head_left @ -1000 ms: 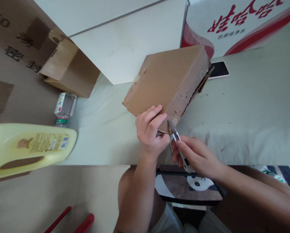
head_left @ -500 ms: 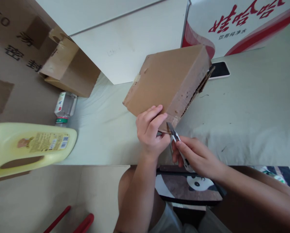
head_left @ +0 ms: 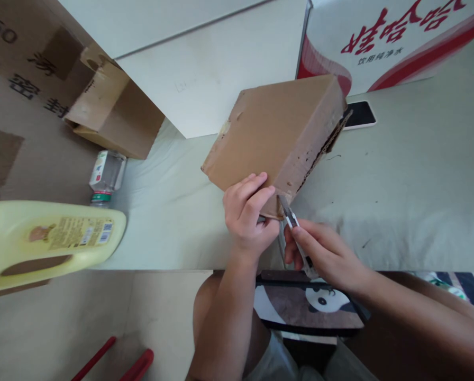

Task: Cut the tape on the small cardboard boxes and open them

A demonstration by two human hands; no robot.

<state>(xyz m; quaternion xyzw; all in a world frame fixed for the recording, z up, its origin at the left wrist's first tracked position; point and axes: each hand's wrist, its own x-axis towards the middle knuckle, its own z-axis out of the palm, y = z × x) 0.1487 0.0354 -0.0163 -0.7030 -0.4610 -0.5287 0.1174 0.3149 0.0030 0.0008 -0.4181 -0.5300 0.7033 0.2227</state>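
Observation:
A brown cardboard box (head_left: 269, 132) is held tilted over the cloth-covered table, its right side torn and ragged along one edge. My left hand (head_left: 248, 211) grips the near corner, fingers on the top face and thumb underneath. In my right hand (head_left: 320, 246) is a utility knife (head_left: 294, 225) with a light handle, its blade out. The blade tip lies against the taped near corner of the box, just right of my left fingers. What the box contains is hidden.
A phone (head_left: 359, 115) lies behind the box. White and red cartons (head_left: 380, 69) stand at the back right, beside a white cabinet-like block (head_left: 205, 79). At left are a smaller cardboard box (head_left: 118, 106), a clear bottle (head_left: 107, 172) and a yellow jug (head_left: 54, 233).
The knife has shifted slightly right along the box's near corner, my right hand moving with it. My left hand and the box have barely moved.

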